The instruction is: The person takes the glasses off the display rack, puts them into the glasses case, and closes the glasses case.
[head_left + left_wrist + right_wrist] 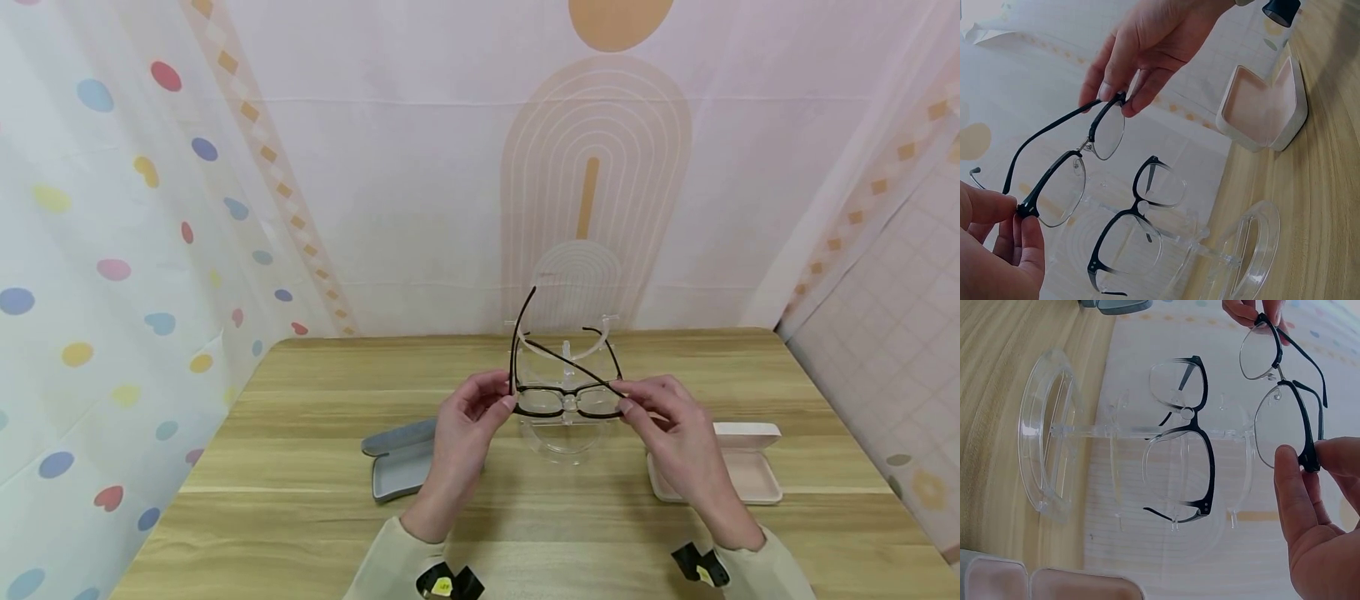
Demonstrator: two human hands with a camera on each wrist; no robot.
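Between both hands is a pair of black half-rim glasses (1054, 167), held at the frame's two ends with its temples unfolded. My left hand (467, 429) pinches one end between thumb and fingers. At the opposite end, my right hand (678, 429) has a similar pinch. Behind and below, a second pair of black-topped glasses (1211, 464) sits on a clear display stand (1030, 428), its temples spread. In the head view the two pairs overlap, so their rims are hard to separate there. The stand's round base (564, 457) rests on the table.
An open grey glasses case (393, 477) lies to the left, partly behind the left wrist. To the right, an open white case (757, 479) with pink lining is partly covered by the right hand. A patterned curtain (405, 208) hangs behind the wooden table (300, 517).
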